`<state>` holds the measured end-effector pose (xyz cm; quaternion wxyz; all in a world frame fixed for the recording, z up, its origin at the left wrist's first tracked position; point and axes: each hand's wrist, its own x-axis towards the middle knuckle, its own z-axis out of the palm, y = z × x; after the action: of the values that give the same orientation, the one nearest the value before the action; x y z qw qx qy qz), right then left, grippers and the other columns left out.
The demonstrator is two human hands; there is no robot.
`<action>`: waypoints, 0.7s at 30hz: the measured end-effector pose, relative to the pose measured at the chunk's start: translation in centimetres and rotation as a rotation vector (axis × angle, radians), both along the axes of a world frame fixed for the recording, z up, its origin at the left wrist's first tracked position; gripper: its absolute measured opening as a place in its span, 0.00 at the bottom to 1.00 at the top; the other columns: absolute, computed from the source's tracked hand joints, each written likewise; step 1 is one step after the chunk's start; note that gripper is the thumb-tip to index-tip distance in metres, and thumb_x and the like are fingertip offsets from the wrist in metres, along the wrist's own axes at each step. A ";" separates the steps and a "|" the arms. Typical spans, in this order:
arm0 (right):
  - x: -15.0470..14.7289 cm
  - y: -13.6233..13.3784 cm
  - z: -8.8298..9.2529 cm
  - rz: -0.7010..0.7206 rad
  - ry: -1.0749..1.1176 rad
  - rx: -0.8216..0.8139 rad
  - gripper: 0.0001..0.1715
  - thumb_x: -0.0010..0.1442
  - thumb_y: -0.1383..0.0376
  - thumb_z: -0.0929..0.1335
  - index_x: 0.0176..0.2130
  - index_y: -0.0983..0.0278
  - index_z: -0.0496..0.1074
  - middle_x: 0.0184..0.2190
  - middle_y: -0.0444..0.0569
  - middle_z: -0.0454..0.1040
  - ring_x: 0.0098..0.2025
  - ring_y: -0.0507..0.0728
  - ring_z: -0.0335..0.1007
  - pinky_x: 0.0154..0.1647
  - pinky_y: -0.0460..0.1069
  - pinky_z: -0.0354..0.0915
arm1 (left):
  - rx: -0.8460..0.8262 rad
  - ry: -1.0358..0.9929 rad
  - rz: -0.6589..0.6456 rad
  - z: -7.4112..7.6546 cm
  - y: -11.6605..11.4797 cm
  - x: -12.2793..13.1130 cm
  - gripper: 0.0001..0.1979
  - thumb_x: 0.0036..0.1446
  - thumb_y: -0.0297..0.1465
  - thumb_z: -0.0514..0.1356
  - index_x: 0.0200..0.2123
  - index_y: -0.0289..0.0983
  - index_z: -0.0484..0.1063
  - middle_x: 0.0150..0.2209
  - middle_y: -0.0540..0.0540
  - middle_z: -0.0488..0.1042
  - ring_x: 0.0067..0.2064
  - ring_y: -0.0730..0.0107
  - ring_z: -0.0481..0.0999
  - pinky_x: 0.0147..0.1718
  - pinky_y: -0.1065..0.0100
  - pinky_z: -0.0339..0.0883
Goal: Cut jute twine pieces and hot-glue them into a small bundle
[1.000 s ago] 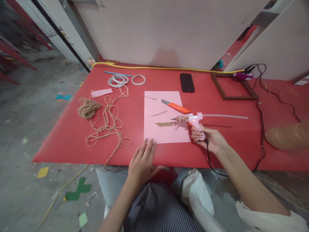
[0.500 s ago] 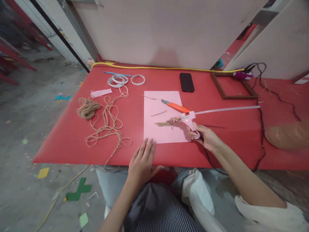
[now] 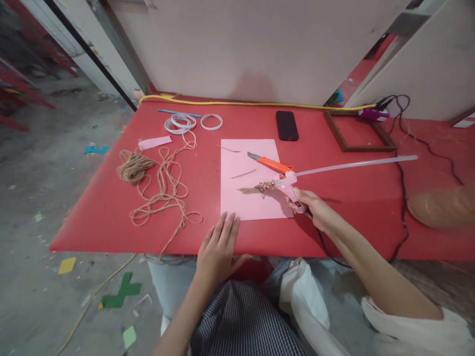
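Note:
My right hand (image 3: 315, 210) grips the handle of a pink glue gun (image 3: 287, 185) with a long clear glue stick (image 3: 356, 164) jutting out behind it. The gun's nozzle points left at a short frayed twine piece (image 3: 249, 190) lying on a pink paper sheet (image 3: 252, 198). My left hand (image 3: 218, 249) lies flat, fingers stretched, on the near edge of the red table (image 3: 111, 198), just below the sheet's corner. An orange utility knife (image 3: 272, 164) rests on the sheet behind the gun.
A tangle of jute twine (image 3: 156, 183) lies at the left, with tape rings (image 3: 181, 122) behind it. A black phone (image 3: 286, 125), a wooden frame (image 3: 358, 131), a yellow cable (image 3: 241, 104) and black cords (image 3: 403, 198) lie toward the back and right.
My right hand has carried the glue gun leftward, bringing its nozzle up to the twine piece. The glue stick's far end has swung up and right. My left hand stayed put.

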<state>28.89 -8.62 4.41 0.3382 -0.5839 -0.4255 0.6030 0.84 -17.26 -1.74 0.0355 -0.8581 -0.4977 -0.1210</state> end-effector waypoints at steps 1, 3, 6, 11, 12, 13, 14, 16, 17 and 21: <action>0.0 0.0 0.0 0.007 -0.016 0.007 0.34 0.47 0.34 0.71 0.27 0.61 0.64 0.19 0.42 0.60 0.23 0.50 0.50 0.24 0.48 0.50 | -0.002 -0.002 -0.001 0.0 0.0 0.0 0.41 0.65 0.54 0.51 0.71 0.33 0.59 0.69 0.39 0.63 0.69 0.50 0.64 0.60 0.59 0.61; 0.1 0.1 -0.1 0.017 -0.040 0.013 0.35 0.47 0.33 0.71 0.28 0.61 0.65 0.19 0.41 0.60 0.23 0.50 0.50 0.25 0.48 0.50 | -0.010 -0.001 0.001 0.0 0.0 0.0 0.41 0.65 0.54 0.51 0.71 0.33 0.58 0.69 0.39 0.63 0.69 0.50 0.63 0.60 0.60 0.61; 0.3 0.2 -0.1 0.023 -0.070 0.016 0.36 0.47 0.32 0.70 0.29 0.62 0.67 0.19 0.41 0.59 0.23 0.50 0.49 0.25 0.48 0.49 | -0.023 0.004 0.005 -0.1 0.0 0.0 0.41 0.65 0.53 0.51 0.71 0.33 0.58 0.69 0.39 0.63 0.69 0.50 0.63 0.60 0.60 0.61; 0.6 0.4 0.2 0.058 -0.111 0.036 0.37 0.48 0.31 0.68 0.26 0.61 0.65 0.19 0.41 0.59 0.23 0.50 0.49 0.25 0.48 0.48 | -0.013 -0.010 -0.005 -0.2 0.0 -0.1 0.41 0.65 0.54 0.51 0.71 0.33 0.57 0.69 0.38 0.63 0.69 0.50 0.63 0.60 0.59 0.61; 0.7 0.5 0.3 0.068 -0.122 0.042 0.37 0.48 0.31 0.68 0.26 0.61 0.65 0.19 0.41 0.59 0.23 0.50 0.49 0.25 0.49 0.48 | -0.004 -0.013 -0.005 -0.3 0.0 0.0 0.41 0.65 0.53 0.50 0.71 0.32 0.57 0.69 0.38 0.63 0.69 0.50 0.63 0.60 0.59 0.60; 0.7 0.6 0.4 0.081 -0.135 0.050 0.37 0.49 0.31 0.68 0.26 0.61 0.65 0.19 0.41 0.59 0.23 0.50 0.49 0.26 0.49 0.47 | 0.006 -0.015 -0.005 -0.3 0.0 0.0 0.41 0.65 0.53 0.50 0.71 0.32 0.58 0.69 0.38 0.63 0.69 0.50 0.64 0.60 0.59 0.60; 0.7 0.8 0.5 0.097 -0.147 0.058 0.37 0.49 0.31 0.67 0.26 0.61 0.65 0.19 0.41 0.59 0.23 0.50 0.49 0.26 0.49 0.47 | 0.017 -0.016 -0.004 -0.3 0.0 0.0 0.40 0.66 0.53 0.50 0.71 0.32 0.58 0.69 0.38 0.64 0.69 0.50 0.64 0.60 0.58 0.60; 0.7 1.1 0.7 0.130 -0.171 0.074 0.38 0.50 0.30 0.66 0.27 0.61 0.66 0.19 0.41 0.58 0.23 0.50 0.49 0.26 0.49 0.47 | 0.030 -0.017 -0.002 -0.3 0.0 0.0 0.40 0.66 0.53 0.50 0.70 0.31 0.59 0.68 0.39 0.64 0.68 0.50 0.64 0.60 0.58 0.60; 0.7 1.2 0.8 0.141 -0.181 0.077 0.38 0.50 0.30 0.66 0.27 0.62 0.66 0.19 0.41 0.58 0.23 0.50 0.49 0.26 0.49 0.46 | 0.031 -0.017 -0.001 -0.3 0.0 0.0 0.40 0.66 0.53 0.50 0.70 0.31 0.59 0.68 0.39 0.64 0.68 0.50 0.64 0.60 0.58 0.60; 0.8 1.4 1.2 0.159 -0.197 0.080 0.39 0.50 0.29 0.66 0.28 0.62 0.68 0.19 0.41 0.59 0.23 0.50 0.48 0.26 0.49 0.46 | 0.038 -0.007 -0.001 -0.3 0.0 0.0 0.40 0.66 0.54 0.49 0.69 0.31 0.61 0.68 0.40 0.64 0.68 0.51 0.64 0.60 0.59 0.60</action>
<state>29.74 -7.19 5.57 0.2686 -0.5909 -0.5253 0.5502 0.88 -17.22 -2.04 0.0500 -0.8572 -0.4949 -0.1334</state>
